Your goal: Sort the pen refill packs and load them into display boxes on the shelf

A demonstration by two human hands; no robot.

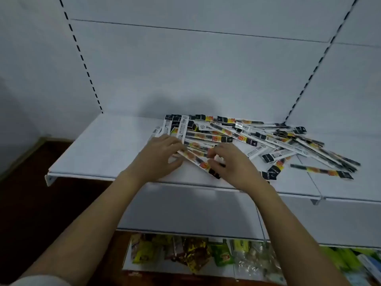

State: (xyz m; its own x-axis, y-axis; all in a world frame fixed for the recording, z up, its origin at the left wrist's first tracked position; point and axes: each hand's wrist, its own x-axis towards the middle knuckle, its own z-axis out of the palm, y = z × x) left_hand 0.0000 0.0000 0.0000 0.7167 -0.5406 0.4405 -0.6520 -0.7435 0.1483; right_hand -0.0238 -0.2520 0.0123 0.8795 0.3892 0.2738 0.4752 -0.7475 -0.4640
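A loose heap of pen refill packs (253,137) lies on the white shelf (99,149), spread from the middle of the board toward its right end and reaching back to the rear panel (185,75). The packs cross one another at many angles; a few lie apart at the heap's right front, one single pack (321,171) just beside the front lip.

Both hands work at the heap's near left corner. The left hand (158,155) lies over a small fan of packs (195,155), fingers curled round its left end, thumb beneath. The right hand (228,162) pinches the same fan from the right, fingertips bent onto it. The two hands are close together, nearly touching.

Left of the heap the shelf board is bare white up to the slotted upright (82,58). A second slotted upright (313,71) rises behind the heap's right end. Below the heap's shelf a lower shelf (185,209) juts forward, and under that sit bagged goods (191,254) in green and gold wrappers.
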